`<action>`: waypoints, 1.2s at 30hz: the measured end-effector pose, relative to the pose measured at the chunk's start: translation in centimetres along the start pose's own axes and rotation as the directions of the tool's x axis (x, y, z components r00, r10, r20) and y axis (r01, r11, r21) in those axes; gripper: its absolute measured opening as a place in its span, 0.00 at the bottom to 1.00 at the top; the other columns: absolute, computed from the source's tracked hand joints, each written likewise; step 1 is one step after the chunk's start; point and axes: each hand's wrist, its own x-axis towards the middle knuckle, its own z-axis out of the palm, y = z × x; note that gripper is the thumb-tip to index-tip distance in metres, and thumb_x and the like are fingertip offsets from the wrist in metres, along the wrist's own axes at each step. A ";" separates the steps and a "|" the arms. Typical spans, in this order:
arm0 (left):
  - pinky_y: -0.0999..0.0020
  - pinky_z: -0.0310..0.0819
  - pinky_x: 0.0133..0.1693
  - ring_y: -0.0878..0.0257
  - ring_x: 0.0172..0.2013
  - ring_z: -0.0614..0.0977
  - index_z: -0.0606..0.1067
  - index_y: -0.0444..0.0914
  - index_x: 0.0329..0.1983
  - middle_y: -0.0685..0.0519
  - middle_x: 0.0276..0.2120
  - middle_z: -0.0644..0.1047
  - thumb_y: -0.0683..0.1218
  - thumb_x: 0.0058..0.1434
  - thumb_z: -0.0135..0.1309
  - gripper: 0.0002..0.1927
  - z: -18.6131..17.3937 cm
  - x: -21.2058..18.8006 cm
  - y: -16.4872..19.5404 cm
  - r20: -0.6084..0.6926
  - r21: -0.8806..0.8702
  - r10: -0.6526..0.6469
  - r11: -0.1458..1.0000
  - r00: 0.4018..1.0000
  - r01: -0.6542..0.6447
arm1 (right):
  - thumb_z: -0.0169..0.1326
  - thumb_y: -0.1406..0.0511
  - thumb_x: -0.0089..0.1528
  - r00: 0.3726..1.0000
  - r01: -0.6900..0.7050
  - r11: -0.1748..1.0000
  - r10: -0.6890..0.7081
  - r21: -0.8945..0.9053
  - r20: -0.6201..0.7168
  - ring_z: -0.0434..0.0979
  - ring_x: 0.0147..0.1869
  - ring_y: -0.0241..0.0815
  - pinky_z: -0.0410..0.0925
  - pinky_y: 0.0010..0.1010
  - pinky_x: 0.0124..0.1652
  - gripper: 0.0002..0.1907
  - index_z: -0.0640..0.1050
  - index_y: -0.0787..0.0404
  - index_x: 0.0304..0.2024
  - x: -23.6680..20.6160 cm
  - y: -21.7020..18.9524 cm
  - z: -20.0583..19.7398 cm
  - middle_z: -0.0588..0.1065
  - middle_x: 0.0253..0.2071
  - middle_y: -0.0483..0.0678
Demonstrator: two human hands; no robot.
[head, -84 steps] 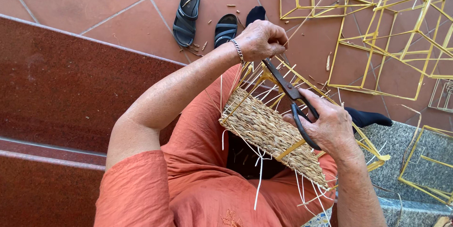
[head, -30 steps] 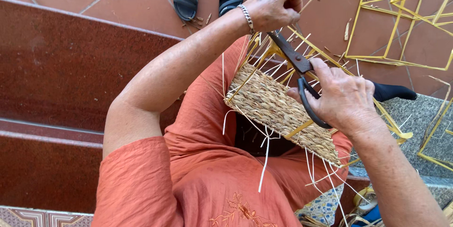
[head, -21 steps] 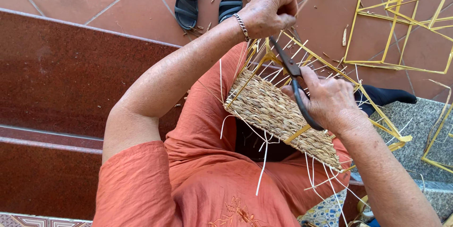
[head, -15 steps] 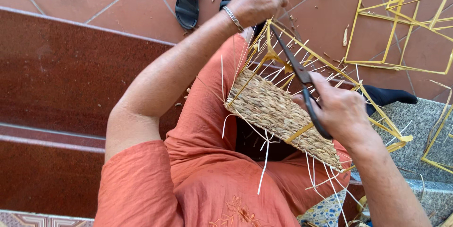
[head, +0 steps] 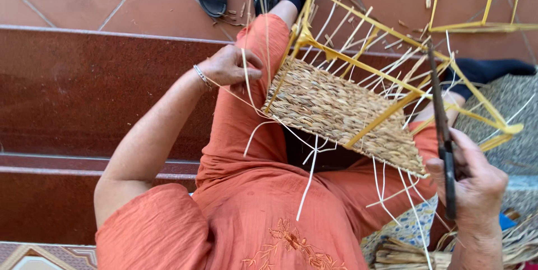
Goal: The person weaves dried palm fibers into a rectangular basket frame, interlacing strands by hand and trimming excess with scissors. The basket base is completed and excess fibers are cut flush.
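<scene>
Head view: right hand (head: 476, 188) hides scissors (head: 443, 135) handles; left hand (head: 230, 68) pinches strands (head: 249, 34).

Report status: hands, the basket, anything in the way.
Left hand pinching pale strands. Right hand gripping scissors, blades closed. Half-woven basket on lap, yellow frame exposed. Loose strands dangling.

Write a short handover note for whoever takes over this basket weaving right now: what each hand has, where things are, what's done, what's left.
Left hand: pinching pale strands beside the left knee.
Right hand: gripping scissors, blades pointing up along the frame's right side.
The basket rests tilted across the lap; its yellow frame sticks up over the knees.
Done: the lower panel is woven in brown rush.
Left: the upper frame holds only bare upright strands, and loose ends hang from the woven edge. Spare rush lies at lower right; more empty frames sit on the floor.
</scene>
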 end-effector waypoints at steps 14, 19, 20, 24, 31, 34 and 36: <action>0.68 0.82 0.50 0.61 0.44 0.84 0.71 0.28 0.64 0.44 0.47 0.80 0.34 0.81 0.47 0.12 3.7 -11.5 5.3 -0.688 -0.057 0.267 0.907 0.675 -0.416 | 0.56 0.49 0.77 0.651 -0.156 0.768 0.553 0.621 -0.520 0.66 0.23 0.31 0.58 0.21 0.23 0.29 0.69 0.71 0.51 -19.5 10.6 0.0 0.68 0.25 0.44; 0.75 0.74 0.38 0.66 0.30 0.78 0.70 0.32 0.64 0.47 0.36 0.80 0.36 0.81 0.46 0.12 7.6 -15.7 11.1 -0.769 -0.086 0.264 0.859 0.582 -0.504 | 0.58 0.61 0.75 0.533 -0.417 0.783 0.622 0.461 -0.573 0.75 0.35 0.29 0.67 0.20 0.33 0.20 0.75 0.69 0.64 -26.3 14.2 6.8 0.76 0.36 0.40; 0.77 0.72 0.35 0.67 0.28 0.77 0.71 0.33 0.62 0.48 0.34 0.79 0.37 0.81 0.46 0.10 8.9 -16.3 12.2 -0.761 -0.064 0.281 0.865 0.585 -0.498 | 0.57 0.63 0.77 0.579 -0.487 0.824 0.553 0.290 -0.599 0.78 0.39 0.29 0.69 0.20 0.38 0.16 0.76 0.69 0.62 -27.8 14.2 8.4 0.78 0.37 0.40; 0.79 0.66 0.27 0.71 0.22 0.74 0.75 0.32 0.54 0.51 0.29 0.78 0.38 0.80 0.46 0.08 14.2 -16.9 15.2 -0.657 0.083 0.386 0.891 0.647 -0.447 | 0.59 0.58 0.70 0.402 -0.667 0.575 0.813 0.473 -0.421 0.76 0.28 0.31 0.67 0.24 0.24 0.18 0.78 0.63 0.57 -31.7 14.3 14.1 0.75 0.27 0.42; 0.78 0.76 0.33 0.71 0.30 0.81 0.77 0.32 0.52 0.55 0.29 0.81 0.35 0.68 0.53 0.10 21.5 -12.4 18.3 -0.018 0.365 0.552 0.780 0.834 -0.508 | 0.57 0.56 0.64 0.616 -0.712 0.701 0.596 -0.040 -0.514 0.74 0.26 0.33 0.69 0.28 0.27 0.22 0.78 0.59 0.57 -35.9 12.9 19.7 0.78 0.31 0.42; 0.79 0.76 0.30 0.73 0.28 0.82 0.77 0.33 0.52 0.57 0.29 0.81 0.37 0.67 0.53 0.10 23.8 -10.4 19.8 0.112 0.329 0.491 0.802 0.864 -0.498 | 0.61 0.53 0.63 0.513 -0.848 0.498 0.857 -0.181 -0.048 0.69 0.14 0.36 0.68 0.30 0.17 0.33 0.73 0.61 0.66 -35.6 13.5 18.8 0.75 0.16 0.45; 0.78 0.75 0.29 0.74 0.27 0.80 0.77 0.34 0.50 0.57 0.29 0.81 0.38 0.68 0.52 0.10 25.4 -8.9 20.9 0.193 0.320 0.469 0.800 0.862 -0.507 | 0.57 0.51 0.68 0.483 -0.851 0.477 0.875 -0.222 0.027 0.66 0.17 0.36 0.64 0.30 0.22 0.18 0.81 0.58 0.48 -34.4 14.3 16.9 0.75 0.19 0.45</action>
